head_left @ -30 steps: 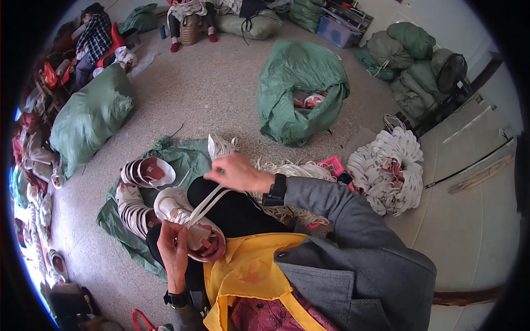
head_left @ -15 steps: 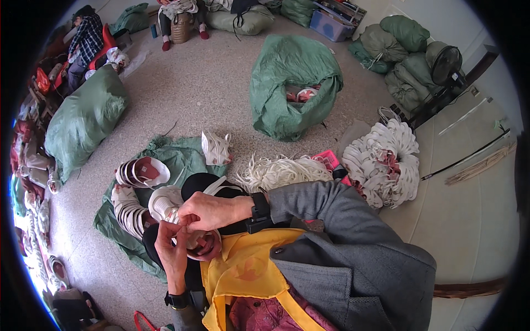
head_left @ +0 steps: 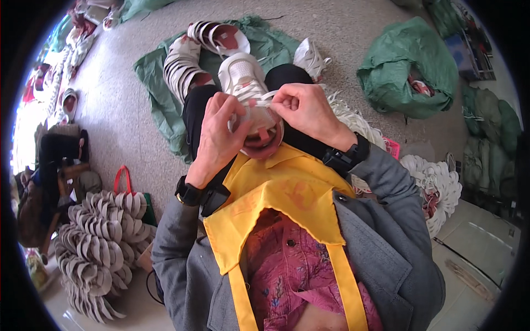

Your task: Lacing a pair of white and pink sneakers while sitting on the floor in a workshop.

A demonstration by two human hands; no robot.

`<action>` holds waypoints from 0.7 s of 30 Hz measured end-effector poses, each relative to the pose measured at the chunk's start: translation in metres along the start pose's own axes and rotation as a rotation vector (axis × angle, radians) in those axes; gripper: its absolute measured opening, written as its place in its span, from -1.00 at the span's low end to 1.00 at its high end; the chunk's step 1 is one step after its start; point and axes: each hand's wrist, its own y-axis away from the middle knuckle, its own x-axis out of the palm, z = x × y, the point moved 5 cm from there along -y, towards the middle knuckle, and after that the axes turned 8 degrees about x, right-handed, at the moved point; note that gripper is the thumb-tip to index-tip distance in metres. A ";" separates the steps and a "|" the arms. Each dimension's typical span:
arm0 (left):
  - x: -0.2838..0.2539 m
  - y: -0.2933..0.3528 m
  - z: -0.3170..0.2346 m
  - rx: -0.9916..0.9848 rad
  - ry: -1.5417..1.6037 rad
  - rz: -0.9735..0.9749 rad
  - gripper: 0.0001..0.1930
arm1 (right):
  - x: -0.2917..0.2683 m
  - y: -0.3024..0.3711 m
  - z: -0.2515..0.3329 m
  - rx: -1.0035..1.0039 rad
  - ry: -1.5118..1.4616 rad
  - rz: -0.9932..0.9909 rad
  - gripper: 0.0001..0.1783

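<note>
A white shoe upper (head_left: 240, 70) with a reddish-pink lining is propped between my knees, its opening toward me. White shoelace (head_left: 258, 95) crosses its front. My right hand (head_left: 309, 112) pinches the lace at the shoe's right side, fingers curled in. On the other side my left hand (head_left: 216, 132) has bent fingers and thumb at the shoe's edge and seems to grip it; the exact contact is partly hidden. Further off, two curved stacks of white uppers (head_left: 182, 69) lie on a green sheet (head_left: 152, 71). A single white upper (head_left: 309, 59) sits to their right.
A bundle of white laces (head_left: 353, 118) lies beyond my right forearm, near a larger white pile (head_left: 436, 190). A green sack (head_left: 408, 60) holding shoe parts stands at the far right. Stacked grey-white pieces (head_left: 102, 248) stand at the near left, beside a red-handled bag (head_left: 124, 179).
My hands were close together over the shoe; now they are apart on either side of it. My right hand has drawn lace to the right. The view has shifted downward and left.
</note>
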 end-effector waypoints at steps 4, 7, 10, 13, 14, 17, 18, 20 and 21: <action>0.000 0.004 0.001 -0.005 -0.012 0.010 -0.76 | 0.004 -0.002 0.001 -0.067 0.101 -0.019 -0.84; 0.001 0.002 0.000 0.000 -0.007 0.014 -0.77 | 0.006 -0.004 -0.002 -0.097 0.121 -0.027 -0.85; 0.002 0.001 0.000 -0.014 -0.005 0.014 -0.77 | 0.005 -0.004 0.007 -0.179 0.147 -0.070 -0.88; 0.003 0.001 0.002 -0.024 -0.002 0.017 -0.78 | 0.005 -0.006 0.008 -0.129 0.119 -0.061 -0.87; 0.004 0.001 0.003 -0.022 -0.001 0.015 -0.78 | 0.006 -0.006 0.006 -0.131 0.126 -0.062 -0.87; 0.005 0.001 0.003 -0.047 0.017 0.017 -0.79 | 0.007 -0.008 0.003 -0.134 0.140 -0.053 -0.86; 0.006 0.001 0.004 -0.061 0.026 0.020 -0.80 | 0.007 -0.009 0.003 -0.133 0.141 -0.042 -0.87; 0.005 0.001 0.004 -0.029 -0.005 0.013 -0.80 | 0.007 -0.011 0.008 -0.134 0.144 -0.030 -0.88; 0.005 0.001 0.003 -0.013 -0.022 0.009 -0.80 | 0.006 -0.012 0.011 -0.136 0.147 -0.030 -0.88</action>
